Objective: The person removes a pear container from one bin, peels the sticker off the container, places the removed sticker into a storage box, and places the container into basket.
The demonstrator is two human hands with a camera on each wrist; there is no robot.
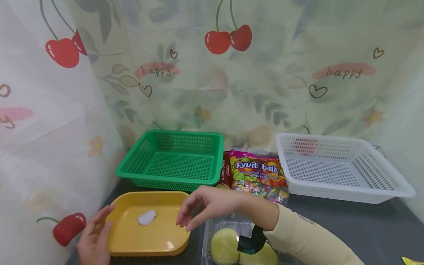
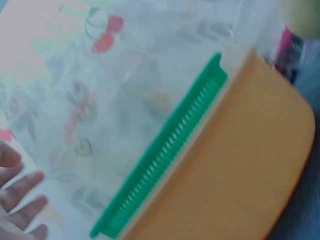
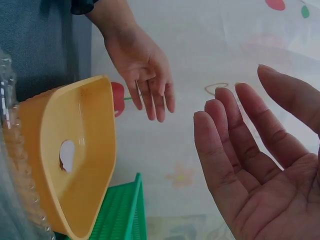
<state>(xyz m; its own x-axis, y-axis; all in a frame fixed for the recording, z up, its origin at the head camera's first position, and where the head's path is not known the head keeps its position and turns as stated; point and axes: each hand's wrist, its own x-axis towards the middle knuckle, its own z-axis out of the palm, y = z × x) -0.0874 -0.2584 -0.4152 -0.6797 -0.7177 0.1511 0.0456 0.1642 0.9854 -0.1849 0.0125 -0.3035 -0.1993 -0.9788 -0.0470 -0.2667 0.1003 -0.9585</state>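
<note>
A yellow tray (image 1: 165,237) stands on the dark table with a small white flat piece (image 1: 147,217) lying in it. My left hand (image 1: 96,235) is at the tray's left edge, fingers loosely extended, with nothing in it; whether it touches the rim I cannot tell. Over the tray's right edge hovers my right hand (image 1: 212,206), fingers bent a little and apart. In the right wrist view the right palm (image 3: 270,195) holds nothing. Below the right forearm, a clear plastic container (image 1: 207,239) contains round pale yellow-green items (image 1: 225,244), partly hidden by a dark band.
Behind the tray is a green basket (image 1: 170,180). A white basket (image 1: 331,193) stands at the back right. Between them lie a candy bag (image 1: 258,173) and a brown package (image 1: 226,171). A printed curtain (image 1: 258,110) hangs behind, and a yellow wrapper (image 1: 410,261) shows at lower right.
</note>
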